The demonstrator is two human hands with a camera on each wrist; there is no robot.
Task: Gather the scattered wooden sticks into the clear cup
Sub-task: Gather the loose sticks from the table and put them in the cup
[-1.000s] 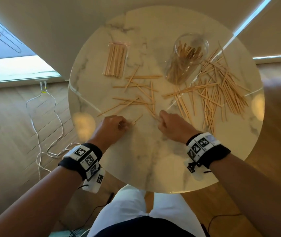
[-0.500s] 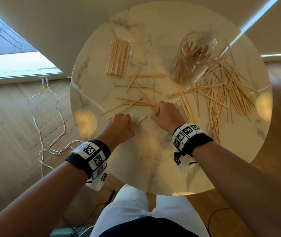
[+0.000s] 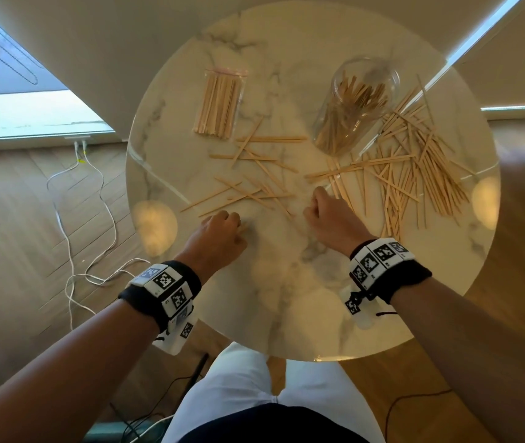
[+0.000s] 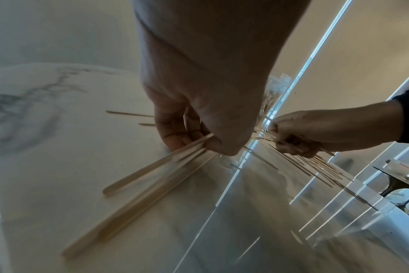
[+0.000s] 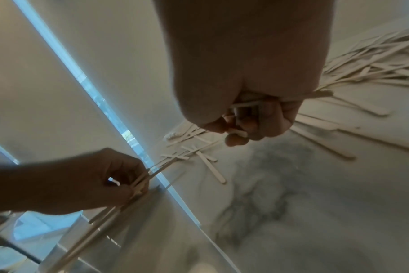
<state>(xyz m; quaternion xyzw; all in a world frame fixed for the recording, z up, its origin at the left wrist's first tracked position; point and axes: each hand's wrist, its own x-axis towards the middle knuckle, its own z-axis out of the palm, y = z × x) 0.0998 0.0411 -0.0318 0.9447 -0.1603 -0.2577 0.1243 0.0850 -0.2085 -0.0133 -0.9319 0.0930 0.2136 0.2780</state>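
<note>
Flat wooden sticks (image 3: 414, 164) lie scattered over a round marble table (image 3: 286, 298), thickest at the right. A smaller scatter (image 3: 254, 183) sits mid-table. The clear cup (image 3: 355, 103) stands at the back right, partly filled with sticks. My left hand (image 3: 219, 233) pinches a small bunch of sticks (image 4: 156, 171) whose free ends slope down to the tabletop. My right hand (image 3: 325, 212) is fisted round several sticks (image 5: 243, 105) near the edge of the big pile.
A clear packet of bundled sticks (image 3: 219, 103) lies at the back left of the table. White cables (image 3: 72, 225) trail over the wooden floor to the left. My lap in white cloth (image 3: 254, 388) is under the table's near edge.
Both hands have slid over the table among the sticks: the right first left toward the middle, then back right to the big pile; the left stays near the front with its bunch.
</note>
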